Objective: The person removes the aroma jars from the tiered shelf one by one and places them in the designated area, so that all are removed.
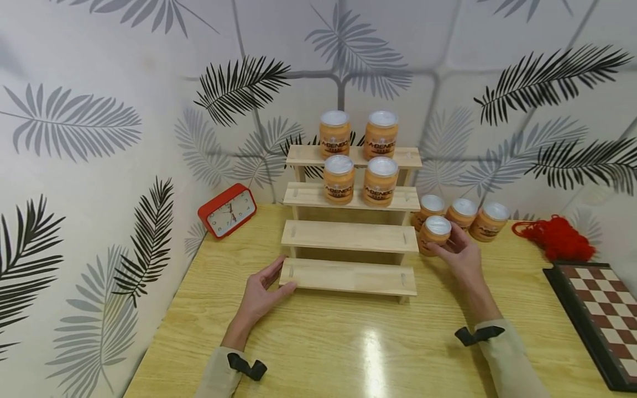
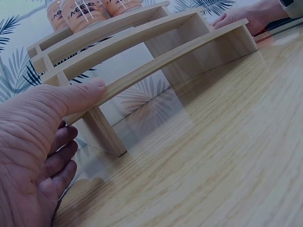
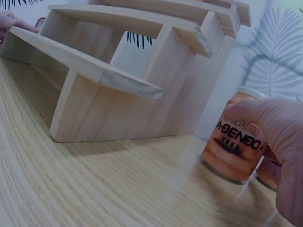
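The right hand is wrapped around an orange jar with a white lid, fingers curled round its side, the jar standing on the surface just beside the rack's right end, at about 3 o'clock from the bottom step. In the right wrist view the same jar sits upright on the wood with the fingers over its label.

The left hand lies relaxed and flat at 9 o'clock of the rack, thumb touching the left end of the lowest step; the left wrist view shows the thumb pressed against that board's edge.

Four jars stand on the two upper steps, two on each. Three more jars stand in a row behind the held one, at 1 o'clock from it. A red clock leans at 10 o'clock, red yarn and a chessboard lie far right.
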{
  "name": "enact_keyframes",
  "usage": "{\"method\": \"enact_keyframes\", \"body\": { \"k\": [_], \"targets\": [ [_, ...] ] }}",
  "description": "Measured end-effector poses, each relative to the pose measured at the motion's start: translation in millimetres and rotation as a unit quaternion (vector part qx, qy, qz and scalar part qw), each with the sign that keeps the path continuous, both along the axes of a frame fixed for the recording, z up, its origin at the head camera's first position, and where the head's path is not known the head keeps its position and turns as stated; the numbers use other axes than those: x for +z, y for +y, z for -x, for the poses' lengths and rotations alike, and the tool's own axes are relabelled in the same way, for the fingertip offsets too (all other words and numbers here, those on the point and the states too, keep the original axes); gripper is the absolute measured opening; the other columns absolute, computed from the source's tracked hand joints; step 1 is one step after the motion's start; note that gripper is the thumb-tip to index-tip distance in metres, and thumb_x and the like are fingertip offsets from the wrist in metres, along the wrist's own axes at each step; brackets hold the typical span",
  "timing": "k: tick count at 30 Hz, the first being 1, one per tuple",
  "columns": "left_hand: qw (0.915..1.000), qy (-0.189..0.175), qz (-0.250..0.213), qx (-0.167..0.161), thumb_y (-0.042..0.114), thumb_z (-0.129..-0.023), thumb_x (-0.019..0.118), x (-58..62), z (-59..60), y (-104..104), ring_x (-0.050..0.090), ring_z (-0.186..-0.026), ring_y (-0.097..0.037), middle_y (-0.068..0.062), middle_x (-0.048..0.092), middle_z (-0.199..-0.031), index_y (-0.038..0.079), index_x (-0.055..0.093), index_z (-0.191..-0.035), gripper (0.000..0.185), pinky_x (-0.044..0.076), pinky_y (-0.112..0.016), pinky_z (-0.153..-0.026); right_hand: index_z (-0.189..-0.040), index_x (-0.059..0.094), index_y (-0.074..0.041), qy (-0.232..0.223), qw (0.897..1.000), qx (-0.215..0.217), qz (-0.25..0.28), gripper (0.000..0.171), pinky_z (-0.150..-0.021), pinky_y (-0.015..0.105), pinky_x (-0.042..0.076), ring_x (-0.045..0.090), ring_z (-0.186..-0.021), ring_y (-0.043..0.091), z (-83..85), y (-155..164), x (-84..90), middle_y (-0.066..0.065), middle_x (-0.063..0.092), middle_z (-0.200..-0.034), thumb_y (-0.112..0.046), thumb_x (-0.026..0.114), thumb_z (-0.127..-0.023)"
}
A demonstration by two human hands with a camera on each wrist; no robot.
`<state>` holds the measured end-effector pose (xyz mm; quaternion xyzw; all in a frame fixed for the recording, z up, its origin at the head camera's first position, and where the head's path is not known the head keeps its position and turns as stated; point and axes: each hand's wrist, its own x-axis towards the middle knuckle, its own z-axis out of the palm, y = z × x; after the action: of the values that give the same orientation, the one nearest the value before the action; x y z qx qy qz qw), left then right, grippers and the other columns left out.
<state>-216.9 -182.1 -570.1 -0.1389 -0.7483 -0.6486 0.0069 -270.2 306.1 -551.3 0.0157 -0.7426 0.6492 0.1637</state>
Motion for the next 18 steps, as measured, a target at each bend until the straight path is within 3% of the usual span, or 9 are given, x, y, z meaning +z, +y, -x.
{"method": "enact_keyframes", "body": {
  "k": [5,13,18],
  "targets": [
    [1.0000,0.000,-0.002,0.002,0.007,-0.091,0.083,0.2,2.2,1.6,0.051,-0.142,-0.028,-0.013,0.054,-0.154,-0.002,0.048,-0.154,0.073,0.039,-0.047,-0.118,-0.155,0.048,0.001,-0.006,0.999,-0.016,-0.043,0.073,-0.105,0.015,0.047,0.056,-0.126,0.004,-5.3,5.2,11.8,0.021,0.054,-0.152,-0.001,0.081,-0.090],
    [1.0000,-0.002,-0.005,0.001,0.007,-0.091,0.082,1.2,-0.4,1.2,0.050,-0.142,-0.028,-0.013,0.053,-0.155,0.000,0.048,-0.155,0.072,0.039,-0.047,-0.118,-0.155,0.047,0.002,0.019,0.999,-0.033,-0.038,0.072,-0.115,0.018,0.039,0.049,-0.145,0.026,-16.4,4.4,36.0,0.020,0.054,-0.153,0.002,0.080,-0.090],
    [1.0000,0.007,-0.005,-0.004,0.006,-0.092,0.080,0.4,-1.4,-0.1,0.049,-0.143,-0.030,-0.014,0.051,-0.156,0.000,0.048,-0.155,0.071,0.038,-0.049,-0.118,-0.158,0.046,-0.005,0.038,0.999,-0.019,-0.018,0.077,-0.115,0.018,0.039,0.046,-0.148,0.024,-20.3,-3.5,55.3,0.017,0.052,-0.156,0.003,0.080,-0.089]
  ]
}}
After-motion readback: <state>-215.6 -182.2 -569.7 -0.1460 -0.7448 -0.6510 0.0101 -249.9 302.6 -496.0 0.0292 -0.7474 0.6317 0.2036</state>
